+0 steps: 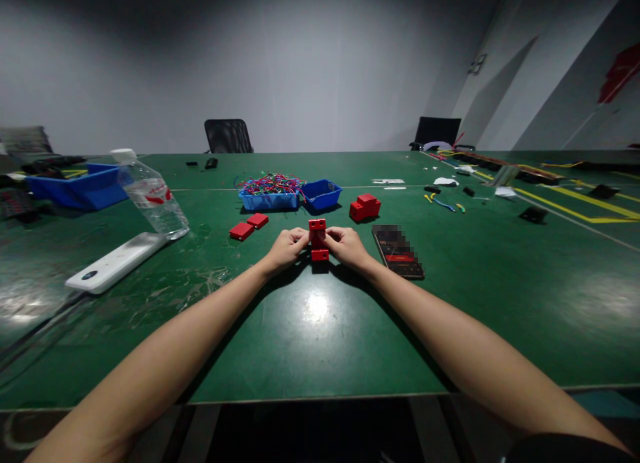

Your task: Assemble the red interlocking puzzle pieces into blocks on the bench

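Note:
My left hand (286, 248) and my right hand (349, 246) meet at the middle of the green table (310, 343). Between their fingertips stands a small red block assembly (318, 239), upright, one red piece at the top and one at the bottom on the table. Both hands grip its sides. Two flat red blocks (249, 226) lie to the left of my hands. A stack of red blocks (365, 207) sits behind my right hand. A blue tray of coloured wires (270, 191) and a smaller blue bin (321, 193) stand further back.
A phone (398, 251) lies just right of my right hand. A tilted water bottle (151, 195) and a white device (116, 261) are at the left, with a blue bin (80, 186) behind. Loose wires and small parts lie at the far right. Two black chairs stand beyond the table.

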`<state>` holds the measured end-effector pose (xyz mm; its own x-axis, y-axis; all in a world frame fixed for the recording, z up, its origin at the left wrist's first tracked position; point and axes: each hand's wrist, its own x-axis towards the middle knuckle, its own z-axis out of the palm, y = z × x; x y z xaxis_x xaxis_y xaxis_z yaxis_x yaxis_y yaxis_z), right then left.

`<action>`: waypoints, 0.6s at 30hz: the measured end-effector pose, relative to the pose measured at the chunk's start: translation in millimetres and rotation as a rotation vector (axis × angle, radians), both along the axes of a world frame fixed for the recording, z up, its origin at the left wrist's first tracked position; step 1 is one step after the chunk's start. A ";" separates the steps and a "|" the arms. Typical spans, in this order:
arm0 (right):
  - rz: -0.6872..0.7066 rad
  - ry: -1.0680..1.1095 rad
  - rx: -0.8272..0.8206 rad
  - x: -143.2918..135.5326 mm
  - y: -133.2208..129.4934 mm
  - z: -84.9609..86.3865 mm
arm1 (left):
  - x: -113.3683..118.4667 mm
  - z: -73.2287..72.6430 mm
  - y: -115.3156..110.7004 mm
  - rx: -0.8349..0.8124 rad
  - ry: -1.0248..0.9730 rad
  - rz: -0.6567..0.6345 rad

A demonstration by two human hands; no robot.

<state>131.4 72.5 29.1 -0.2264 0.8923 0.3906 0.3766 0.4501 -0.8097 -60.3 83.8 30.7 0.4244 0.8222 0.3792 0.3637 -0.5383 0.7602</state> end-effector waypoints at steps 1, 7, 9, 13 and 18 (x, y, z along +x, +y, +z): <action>-0.005 -0.015 0.007 -0.3 -0.7 0.6 | 0.0 0.1 -0.1 0.002 0.013 -0.006; -0.049 -0.103 0.033 -2.1 -2.5 0.9 | 0.0 -3.9 -2.2 0.072 0.131 0.015; -0.048 -0.097 0.025 -2.6 -2.4 0.7 | 0.5 -4.8 -3.6 0.101 0.148 0.037; -0.015 -0.072 0.019 -3.2 -1.6 0.9 | 2.3 -3.2 -7.3 0.141 0.135 0.052; 0.031 -0.063 0.029 -3.6 -0.3 1.2 | 3.9 -2.4 -9.3 0.135 0.119 0.100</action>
<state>127.8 72.2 30.3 -0.2788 0.8729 0.4004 0.4116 0.4852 -0.7714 -56.4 74.5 28.2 0.3912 0.8079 0.4407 0.5035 -0.5888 0.6323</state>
